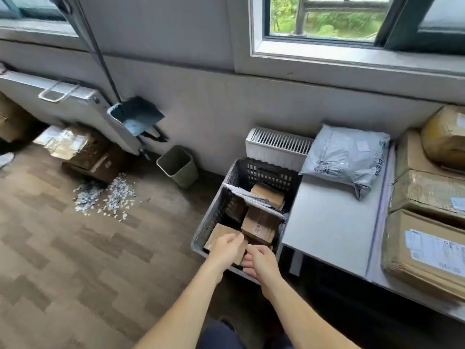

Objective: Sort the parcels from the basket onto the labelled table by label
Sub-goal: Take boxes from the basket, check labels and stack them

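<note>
One parcel (left hand, right hand gripping).

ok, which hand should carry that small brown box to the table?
Right, probably. Both hands hold the small brown cardboard box in the dark grey plastic basket, but the right hand is on the side of the white table; the left hand would have to cross over.

head view | faces forward and down | near above basket | table right
</note>
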Action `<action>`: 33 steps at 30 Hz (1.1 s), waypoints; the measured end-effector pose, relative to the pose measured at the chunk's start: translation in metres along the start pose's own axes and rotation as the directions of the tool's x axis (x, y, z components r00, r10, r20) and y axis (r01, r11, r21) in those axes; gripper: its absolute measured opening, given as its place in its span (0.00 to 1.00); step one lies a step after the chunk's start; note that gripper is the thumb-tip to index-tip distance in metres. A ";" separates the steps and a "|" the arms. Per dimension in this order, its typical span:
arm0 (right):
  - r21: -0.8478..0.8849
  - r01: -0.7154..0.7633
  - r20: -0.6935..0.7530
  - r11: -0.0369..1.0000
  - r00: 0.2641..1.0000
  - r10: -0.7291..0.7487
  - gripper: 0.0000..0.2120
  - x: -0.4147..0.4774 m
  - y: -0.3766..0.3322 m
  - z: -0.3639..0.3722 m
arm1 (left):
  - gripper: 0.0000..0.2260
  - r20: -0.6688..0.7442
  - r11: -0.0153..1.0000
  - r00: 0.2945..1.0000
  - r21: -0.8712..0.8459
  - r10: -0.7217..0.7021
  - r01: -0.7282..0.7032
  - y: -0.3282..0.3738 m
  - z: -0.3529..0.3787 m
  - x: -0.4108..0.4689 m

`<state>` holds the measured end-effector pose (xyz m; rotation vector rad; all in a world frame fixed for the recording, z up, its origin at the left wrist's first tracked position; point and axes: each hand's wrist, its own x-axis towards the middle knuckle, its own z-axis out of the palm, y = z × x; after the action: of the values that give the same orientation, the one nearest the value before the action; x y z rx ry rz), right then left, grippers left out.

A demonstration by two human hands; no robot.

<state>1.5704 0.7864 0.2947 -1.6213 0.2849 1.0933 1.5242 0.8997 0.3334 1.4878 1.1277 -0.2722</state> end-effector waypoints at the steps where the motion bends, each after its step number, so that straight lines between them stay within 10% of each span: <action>1: 0.007 -0.017 -0.011 1.000 1.000 0.017 0.12 0.009 -0.001 0.002 | 0.22 0.023 1.000 1.000 0.020 -0.008 0.007 0.000 -0.001 0.012; 33: 0.115 -0.185 -0.434 0.976 0.875 0.217 0.42 0.266 0.084 0.017 | 0.32 0.427 0.976 0.898 0.215 -0.103 0.010 -0.079 0.030 0.332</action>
<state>1.6503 0.8618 0.0379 -1.7952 0.8026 0.8380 1.6445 1.0212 0.0369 1.4782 0.7956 -0.7477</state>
